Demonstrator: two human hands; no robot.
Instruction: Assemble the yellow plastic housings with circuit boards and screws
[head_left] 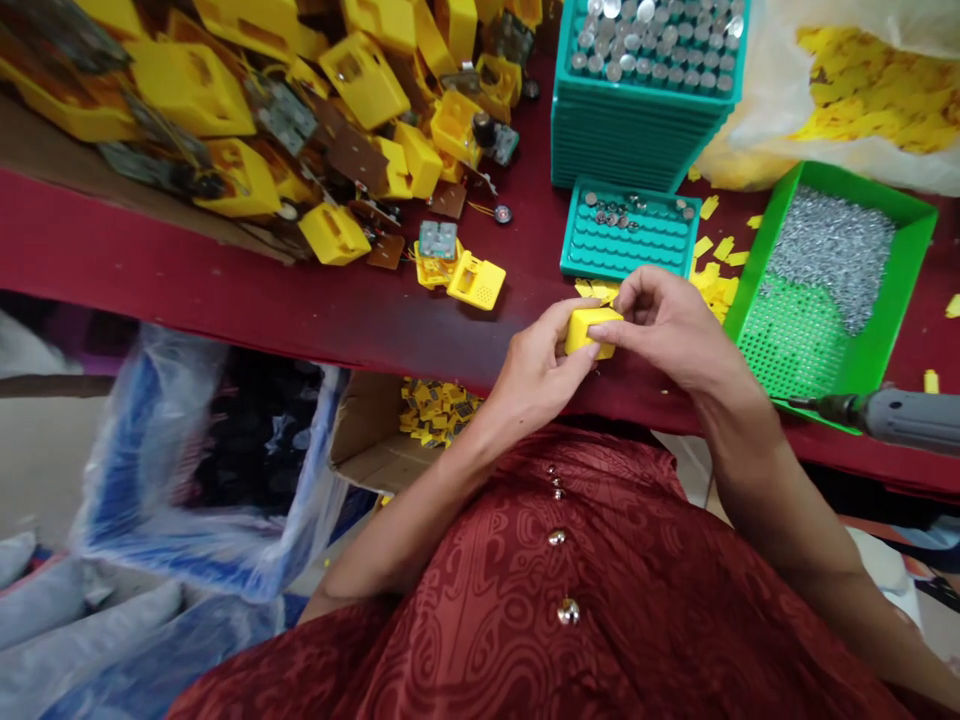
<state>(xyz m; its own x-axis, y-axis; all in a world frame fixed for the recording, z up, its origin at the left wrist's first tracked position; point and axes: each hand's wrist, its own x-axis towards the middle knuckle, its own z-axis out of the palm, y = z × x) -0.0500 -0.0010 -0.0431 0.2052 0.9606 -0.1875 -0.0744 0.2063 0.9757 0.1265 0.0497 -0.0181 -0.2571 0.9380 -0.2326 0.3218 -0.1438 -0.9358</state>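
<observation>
A small yellow plastic case (pixel 581 330) is held near the table's front edge. My left hand (pixel 541 358) wraps its fingers and thumb round its left side. My right hand (pixel 667 325) pinches the right side, thumb laid across the face and forefinger curled behind. Whether the right fingers also hold a smaller part is hidden. Just beyond lie small yellow plastic pieces (pixel 598 290) and a teal ridged tray (pixel 630 238) with several button cells (pixel 616 212). Left of my hands rest an opened yellow case half (pixel 478 281) and another case with a circuit board (pixel 438 240).
Yellow cases with wires (pixel 360 80) are heaped at the back left. Stacked teal trays (pixel 622 130) stand behind. At right are a green basket of screws (pixel 892 290) and a grey electric screwdriver (pixel 911 415). A cardboard box (pixel 375 460) and plastic-lined blue crate (pixel 105 480) sit below.
</observation>
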